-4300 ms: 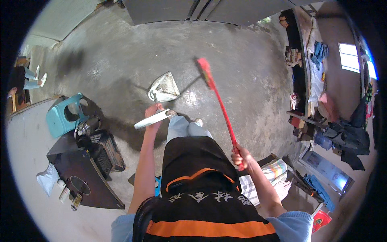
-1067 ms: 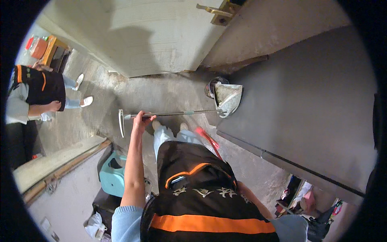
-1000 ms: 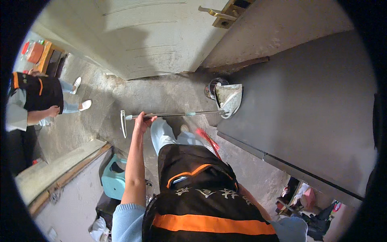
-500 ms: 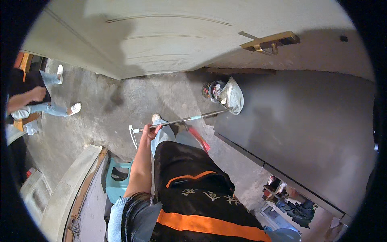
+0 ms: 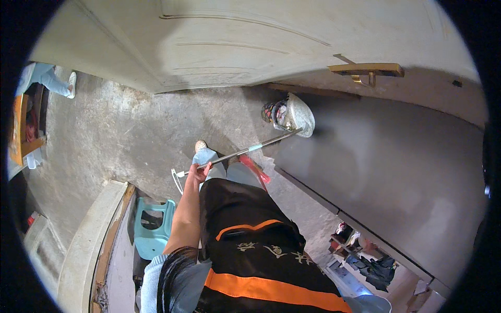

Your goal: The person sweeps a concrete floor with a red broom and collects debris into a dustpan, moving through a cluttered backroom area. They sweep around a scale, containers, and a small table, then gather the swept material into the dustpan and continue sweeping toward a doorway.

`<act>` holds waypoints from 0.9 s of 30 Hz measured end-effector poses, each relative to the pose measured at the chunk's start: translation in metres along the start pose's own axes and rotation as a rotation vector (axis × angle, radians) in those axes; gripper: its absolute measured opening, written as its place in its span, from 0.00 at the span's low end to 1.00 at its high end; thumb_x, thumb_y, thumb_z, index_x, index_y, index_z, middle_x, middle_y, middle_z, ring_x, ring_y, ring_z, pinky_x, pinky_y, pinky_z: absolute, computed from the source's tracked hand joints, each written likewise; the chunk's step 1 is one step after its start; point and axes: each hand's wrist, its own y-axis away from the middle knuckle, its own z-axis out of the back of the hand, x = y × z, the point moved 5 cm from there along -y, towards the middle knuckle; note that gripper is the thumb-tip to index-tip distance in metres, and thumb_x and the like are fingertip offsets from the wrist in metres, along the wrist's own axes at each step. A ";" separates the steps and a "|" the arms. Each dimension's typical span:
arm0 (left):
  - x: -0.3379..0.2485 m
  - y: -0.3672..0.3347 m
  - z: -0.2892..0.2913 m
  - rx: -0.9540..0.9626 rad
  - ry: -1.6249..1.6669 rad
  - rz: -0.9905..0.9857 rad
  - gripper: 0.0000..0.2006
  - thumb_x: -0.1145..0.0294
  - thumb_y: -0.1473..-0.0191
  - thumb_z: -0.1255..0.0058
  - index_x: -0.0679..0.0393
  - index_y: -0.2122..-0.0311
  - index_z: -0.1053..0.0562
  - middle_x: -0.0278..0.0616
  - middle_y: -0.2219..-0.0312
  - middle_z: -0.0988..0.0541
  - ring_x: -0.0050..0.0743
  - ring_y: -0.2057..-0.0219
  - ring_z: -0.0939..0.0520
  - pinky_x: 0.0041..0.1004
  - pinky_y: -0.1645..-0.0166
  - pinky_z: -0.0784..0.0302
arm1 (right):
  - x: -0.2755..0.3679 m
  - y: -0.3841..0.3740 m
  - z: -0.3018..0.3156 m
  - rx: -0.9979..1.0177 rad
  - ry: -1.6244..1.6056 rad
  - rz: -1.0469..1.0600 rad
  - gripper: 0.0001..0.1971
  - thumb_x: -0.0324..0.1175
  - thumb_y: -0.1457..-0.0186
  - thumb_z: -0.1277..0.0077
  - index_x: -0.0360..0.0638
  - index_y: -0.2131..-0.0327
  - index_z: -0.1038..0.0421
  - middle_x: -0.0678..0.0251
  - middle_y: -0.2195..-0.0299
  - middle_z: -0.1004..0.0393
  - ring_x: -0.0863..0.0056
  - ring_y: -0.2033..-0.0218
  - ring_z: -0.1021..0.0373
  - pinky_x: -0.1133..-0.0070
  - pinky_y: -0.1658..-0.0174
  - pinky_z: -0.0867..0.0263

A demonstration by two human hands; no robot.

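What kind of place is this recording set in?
Probably a rough workshop or storage room by a doorway: bare concrete floor, a pale panelled door with a brass handle, and a teal plastic stool. The left hand grips a long-handled dustpan.

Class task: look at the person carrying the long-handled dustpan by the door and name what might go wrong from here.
1. The dustpan hangs tilted at the bin near the door; litter may spill.
2. Only the left hand grips the long handle, so it may swing.
3. The red broom by the legs could trip them.
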 end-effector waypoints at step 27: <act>0.007 -0.048 0.015 0.077 0.066 -0.184 0.19 0.70 0.52 0.71 0.81 0.61 0.47 0.66 0.65 0.34 0.63 0.68 0.28 0.40 0.66 0.23 | -0.011 0.011 -0.008 -0.009 -0.044 -0.024 0.19 0.49 0.49 0.66 0.46 0.82 0.38 0.71 0.91 0.43 0.79 0.95 0.52 0.82 0.93 0.54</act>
